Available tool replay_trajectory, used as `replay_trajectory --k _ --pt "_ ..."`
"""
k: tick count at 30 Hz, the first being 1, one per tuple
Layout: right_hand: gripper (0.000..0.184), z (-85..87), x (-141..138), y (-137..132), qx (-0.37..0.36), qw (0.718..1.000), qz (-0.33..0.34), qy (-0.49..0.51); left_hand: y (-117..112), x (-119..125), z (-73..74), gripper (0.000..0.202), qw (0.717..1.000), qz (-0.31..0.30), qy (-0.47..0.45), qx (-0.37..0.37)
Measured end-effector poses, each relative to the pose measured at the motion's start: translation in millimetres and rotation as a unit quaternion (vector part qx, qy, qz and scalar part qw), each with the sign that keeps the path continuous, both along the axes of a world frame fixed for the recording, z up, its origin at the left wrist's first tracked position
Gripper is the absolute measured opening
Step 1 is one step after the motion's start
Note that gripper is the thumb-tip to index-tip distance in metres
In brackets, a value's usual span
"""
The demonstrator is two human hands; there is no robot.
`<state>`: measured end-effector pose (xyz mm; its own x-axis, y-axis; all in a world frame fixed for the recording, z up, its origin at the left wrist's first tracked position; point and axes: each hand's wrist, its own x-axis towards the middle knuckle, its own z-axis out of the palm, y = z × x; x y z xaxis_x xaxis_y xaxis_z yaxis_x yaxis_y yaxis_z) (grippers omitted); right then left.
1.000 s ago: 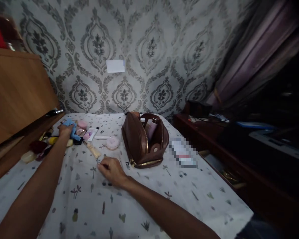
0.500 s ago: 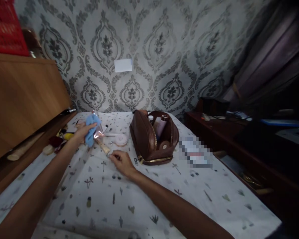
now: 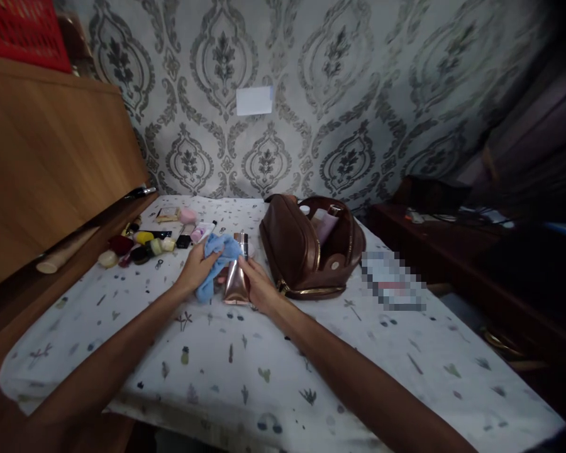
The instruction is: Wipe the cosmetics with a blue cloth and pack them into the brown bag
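My left hand grips a crumpled light-blue cloth and presses it against the upper part of a shiny rose-gold cosmetic tube. On the tube's other side is my right hand, its fingers closed around it. The tube stands nearly upright over the table, its flat crimped end down and its capped end up. Part of it is hidden behind the cloth and fingers. Just right of my hands sits a brown toiletry bag, unzipped, with a pink bottle and a white-capped container inside.
Small cosmetics, among them a yellow item and a pink sponge-like piece, cluster at the table's left. A wooden cabinet borders that side. Right of the bag lies a blurred-out packet. A patterned white cloth covers the table.
My left hand has come right with the blue cloth and rose-gold tube. My right hand has moved from near a beige-tipped item to grip the tube. The view has shifted left.
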<state>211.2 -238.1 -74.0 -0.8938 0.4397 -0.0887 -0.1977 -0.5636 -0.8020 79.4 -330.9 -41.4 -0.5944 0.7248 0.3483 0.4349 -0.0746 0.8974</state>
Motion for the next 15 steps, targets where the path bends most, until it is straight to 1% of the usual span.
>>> replay_trajectory --k 1,3,5,7,9,11,12,13,15 --pt "0.039 2.4 2 0 0.005 0.999 0.03 -0.018 -2 -4 0.8 0.031 0.999 0.023 -0.001 0.024" --pt "0.038 6.7 7 0 0.016 0.994 0.094 -0.048 -6 -13 1.9 0.038 0.996 0.054 -0.024 0.065" --pt "0.041 9.2 11 -1 0.022 0.985 0.156 -0.069 -10 -19 1.4 0.044 0.992 0.058 -0.062 0.094" --pt "0.045 9.3 14 -2 0.02 0.974 0.215 -0.076 -12 -20 -0.7 0.047 0.992 0.025 -0.083 0.096" --pt "0.049 7.5 17 -2 0.02 0.963 0.26 -0.066 -15 -14 -2.6 0.049 0.993 -0.054 -0.084 0.057" --pt "0.051 5.5 19 -2 0.033 0.957 0.282 -0.051 -19 -7 -3.1 0.049 0.987 -0.139 -0.082 0.009" --pt "0.052 4.8 20 -2 0.042 0.956 0.286 -0.046 -21 -4 -2.9 0.048 0.984 -0.161 -0.073 -0.001" --pt "0.053 4.6 20 -3 0.052 0.955 0.288 -0.044 -22 -2 -2.5 0.046 0.984 -0.166 -0.056 -0.003" --pt "0.054 5.3 20 -3 0.061 0.955 0.287 -0.047 -23 -1 -1.8 0.045 0.99 -0.142 -0.01 0.001"
